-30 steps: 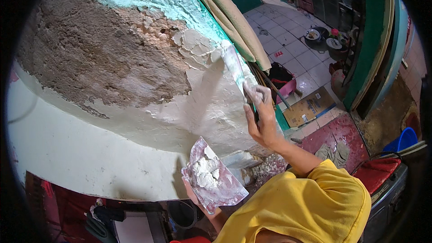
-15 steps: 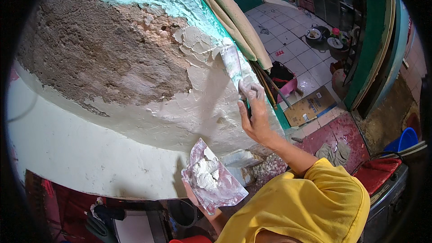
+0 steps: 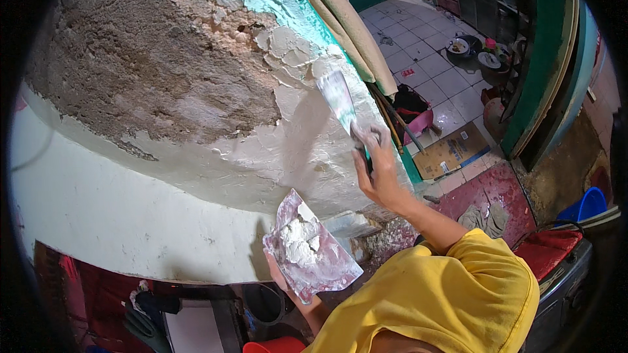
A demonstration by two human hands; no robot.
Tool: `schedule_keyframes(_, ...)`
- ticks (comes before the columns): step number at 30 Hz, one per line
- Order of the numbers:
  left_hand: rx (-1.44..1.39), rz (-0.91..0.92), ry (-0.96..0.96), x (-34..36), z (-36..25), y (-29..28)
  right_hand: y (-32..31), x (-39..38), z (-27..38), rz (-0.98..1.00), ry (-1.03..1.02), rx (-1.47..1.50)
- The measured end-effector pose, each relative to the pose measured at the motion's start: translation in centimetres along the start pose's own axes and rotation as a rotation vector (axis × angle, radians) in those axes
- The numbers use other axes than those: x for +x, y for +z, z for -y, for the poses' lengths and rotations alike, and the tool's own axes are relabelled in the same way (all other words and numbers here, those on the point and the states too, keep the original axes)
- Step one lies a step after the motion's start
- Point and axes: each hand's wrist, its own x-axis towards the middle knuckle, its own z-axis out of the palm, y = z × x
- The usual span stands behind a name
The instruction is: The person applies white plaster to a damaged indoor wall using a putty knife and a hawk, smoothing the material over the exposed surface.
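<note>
My right hand [image 3: 381, 173] is closed around the handle of a putty knife [image 3: 337, 98]. Its broad, smeared blade points up the wall, by the green-edged corner; whether it touches the surface I cannot tell. Below, my left hand [image 3: 276, 273] grips a flat, pinkish-white board [image 3: 337, 268] from underneath, its fingers mostly hidden. A lump of white putty [image 3: 301, 242] sits on the board. Smoothed pale filler [image 3: 255, 157] covers the wall beside a rough, bare brown patch [image 3: 163, 72]. Thicker, ridged filler [image 3: 288, 55] lies near the blade.
Beige rolled cloth [image 3: 347, 33] hangs along the wall's edge, above thin sticks and a pink container [image 3: 420, 123]. Flattened cardboard [image 3: 451, 153] lies on the tiled floor. A blue bucket [image 3: 585, 206] stands far right; a dark bucket [image 3: 265, 304] is below the board.
My right hand and the putty knife have moved slightly down, toward me, away from the thick filler at the corner. The board in my left hand is almost where it was.
</note>
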Motion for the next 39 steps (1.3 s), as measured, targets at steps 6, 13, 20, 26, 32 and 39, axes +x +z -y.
schedule_keyframes(6,0.065,-0.127,0.097,-0.3,-0.7,-0.6,-3.2,-4.8,0.5,0.281,-0.014,0.135)
schedule_keyframes(13,-0.005,0.160,-0.088,1.2,-1.6,-0.8,-6.8,0.0,-1.1,0.716,-0.502,-0.259)
schedule_keyframes(20,-0.047,0.089,-0.037,0.6,-1.2,0.3,-10.3,13.9,0.0,0.529,-1.118,-0.884)
schedule_keyframes(26,-0.168,0.077,-0.026,0.5,-0.9,0.8,-9.1,18.3,3.2,0.550,-1.237,-1.011)
schedule_keyframes(32,-0.188,0.067,-0.012,-0.2,-0.8,1.1,-8.1,20.6,5.7,0.512,-1.366,-1.025)
schedule_keyframes(39,-0.138,0.084,0.079,-0.3,0.0,0.7,-7.6,24.2,10.6,0.473,-1.553,-1.162)
